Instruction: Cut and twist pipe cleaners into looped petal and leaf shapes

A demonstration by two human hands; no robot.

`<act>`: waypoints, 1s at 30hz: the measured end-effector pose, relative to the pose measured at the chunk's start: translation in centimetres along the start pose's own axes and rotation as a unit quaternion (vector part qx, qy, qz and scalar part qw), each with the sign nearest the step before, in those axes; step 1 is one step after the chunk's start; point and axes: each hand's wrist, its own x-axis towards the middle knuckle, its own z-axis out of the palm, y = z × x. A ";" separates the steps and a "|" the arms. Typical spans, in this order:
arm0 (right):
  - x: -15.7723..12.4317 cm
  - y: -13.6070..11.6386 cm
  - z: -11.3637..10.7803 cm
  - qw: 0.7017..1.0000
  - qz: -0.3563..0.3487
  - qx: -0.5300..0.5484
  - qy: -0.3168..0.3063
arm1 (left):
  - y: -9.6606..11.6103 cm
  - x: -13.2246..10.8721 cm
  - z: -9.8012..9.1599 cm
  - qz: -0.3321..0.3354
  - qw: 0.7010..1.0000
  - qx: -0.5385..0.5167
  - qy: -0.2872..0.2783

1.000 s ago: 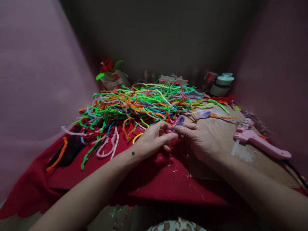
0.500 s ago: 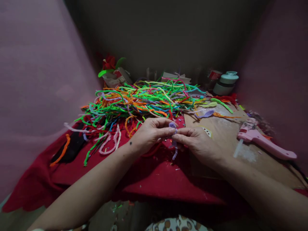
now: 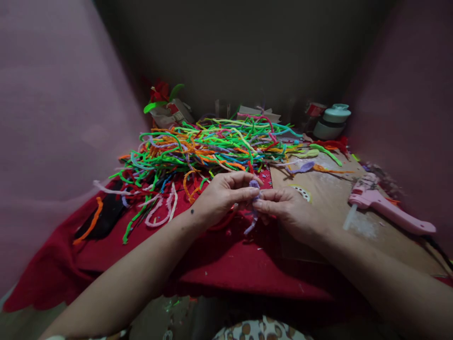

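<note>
A short purple pipe cleaner point(image 3: 254, 184) is pinched between both hands, its top bent into a small loop. My left hand point(image 3: 228, 196) grips it near the loop, with thumb and index finger closed. From the other side my right hand point(image 3: 285, 206) pinches it just below. The pipe cleaner's tail slants down to the left beneath the fingers, over the red cloth point(image 3: 219, 264). The fingertips hide its middle part. Behind the hands spreads a heap of colourful pipe cleaners point(image 3: 212, 146).
At the right a pink glue gun point(image 3: 396, 208) with a clear stick lies on a cardboard sheet point(image 3: 325, 189). A purple leaf-shaped piece point(image 3: 305, 167) rests near the heap. A mint-lidded container point(image 3: 332, 120) stands at the back. On the left lies a black object point(image 3: 102, 219).
The purple tail has swung left and now slants instead of hanging almost straight down. My right hand has shifted slightly; both hands still pinch the pipe cleaner.
</note>
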 end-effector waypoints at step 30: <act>-0.2 0.0 0.6 0.931 -0.145 -0.313 0.116 | -0.3 -0.1 0.8 0.025 0.991 0.111 0.065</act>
